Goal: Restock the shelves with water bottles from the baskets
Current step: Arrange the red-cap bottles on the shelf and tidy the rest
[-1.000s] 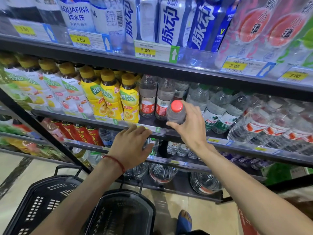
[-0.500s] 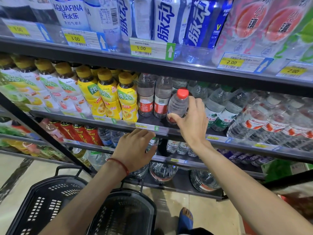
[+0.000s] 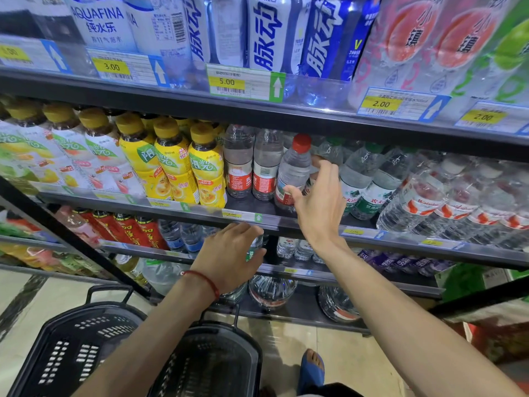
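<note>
Shop shelving, drinks in rows; two black baskets (image 3: 71, 353) are seen on the floor below. A small bottle (image 3: 253, 252), mostly hidden, is gripped by the left hand (image 3: 229, 256). A red-capped bottle (image 3: 294, 170) is stood tilted on the middle shelf (image 3: 406, 237), loosely cupped by the right hand (image 3: 317, 207). Risk: if released while leaning, it could be toppled against the neighbouring bottles (image 3: 264, 164).

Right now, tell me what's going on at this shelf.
A person is restocking drinks. Their right hand has thumb and fingers round a red-capped water bottle, which stands slightly tilted on the middle shelf beside two red-labelled bottles. The left hand grips a second bottle, mostly hidden, just below that shelf's edge. Two black baskets sit on the floor underneath.
</note>
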The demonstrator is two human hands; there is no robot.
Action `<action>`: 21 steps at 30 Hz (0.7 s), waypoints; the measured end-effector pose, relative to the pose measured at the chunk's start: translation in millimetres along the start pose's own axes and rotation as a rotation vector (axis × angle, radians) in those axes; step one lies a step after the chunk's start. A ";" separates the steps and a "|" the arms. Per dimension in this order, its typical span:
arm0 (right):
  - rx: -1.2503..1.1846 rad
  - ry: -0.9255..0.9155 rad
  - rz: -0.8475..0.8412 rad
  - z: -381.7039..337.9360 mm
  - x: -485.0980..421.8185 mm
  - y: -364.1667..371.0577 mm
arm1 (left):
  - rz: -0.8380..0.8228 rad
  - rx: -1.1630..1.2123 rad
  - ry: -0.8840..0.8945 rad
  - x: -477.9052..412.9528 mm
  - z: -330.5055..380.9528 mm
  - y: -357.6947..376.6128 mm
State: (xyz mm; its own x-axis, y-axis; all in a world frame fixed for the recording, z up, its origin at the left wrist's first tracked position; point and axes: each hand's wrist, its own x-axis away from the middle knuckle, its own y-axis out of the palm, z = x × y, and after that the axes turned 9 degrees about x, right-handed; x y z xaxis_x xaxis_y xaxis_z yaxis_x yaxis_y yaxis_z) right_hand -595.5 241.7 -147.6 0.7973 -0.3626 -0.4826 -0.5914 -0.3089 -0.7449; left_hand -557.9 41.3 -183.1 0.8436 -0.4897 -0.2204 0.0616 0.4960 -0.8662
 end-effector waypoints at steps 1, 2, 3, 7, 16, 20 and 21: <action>-0.021 -0.005 0.009 -0.9 2.3 0.6 | -0.003 0.013 0.000 -0.2 0.6 0.3; -0.040 -0.002 0.019 -1.3 4.1 1.9 | -0.006 0.025 0.000 -0.8 1.2 0.4; -0.052 0.005 0.029 -1.8 5.0 2.8 | -0.009 0.032 -0.001 -1.3 1.4 0.3; -0.038 0.019 0.044 -1.0 5.1 5.9 | -0.015 0.045 -0.013 -1.5 -0.6 -0.2; 0.062 -0.055 0.008 3.9 5.7 12.3 | -0.058 0.095 -0.030 4.2 1.0 0.1; 0.078 -0.116 -0.013 9.6 8.7 11.4 | -0.099 0.114 -0.054 7.1 0.9 3.4; 0.082 -0.124 -0.025 10.8 9.4 11.1 | -0.101 0.107 -0.058 7.6 1.3 3.9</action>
State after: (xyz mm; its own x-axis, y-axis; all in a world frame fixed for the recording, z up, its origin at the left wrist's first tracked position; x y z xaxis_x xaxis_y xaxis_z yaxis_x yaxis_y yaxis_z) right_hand -593.3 244.5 -165.4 0.8232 -0.2429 -0.5132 -0.5637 -0.2420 -0.7897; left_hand -550.6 40.5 -187.6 0.8594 -0.5003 -0.1054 0.2019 0.5214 -0.8291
